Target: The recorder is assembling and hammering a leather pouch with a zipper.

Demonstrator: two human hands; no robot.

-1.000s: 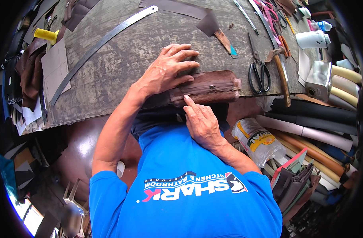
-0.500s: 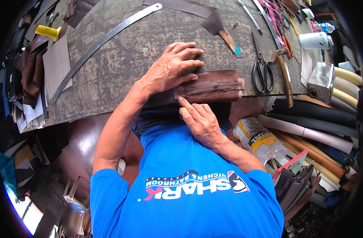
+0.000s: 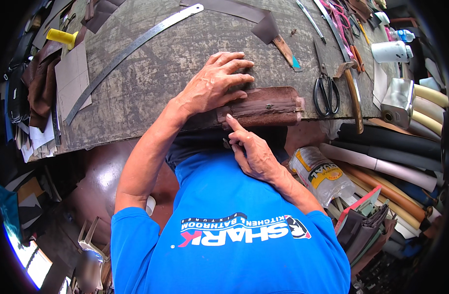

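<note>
Pose | left hand spread | right hand pointing at leather

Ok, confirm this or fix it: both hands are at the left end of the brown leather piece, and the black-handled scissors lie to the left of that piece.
The scissors' side is wrong: in the head view, the black-handled scissors lie to the right of the brown leather piece. Left hand and right hand are at its left end.
</note>
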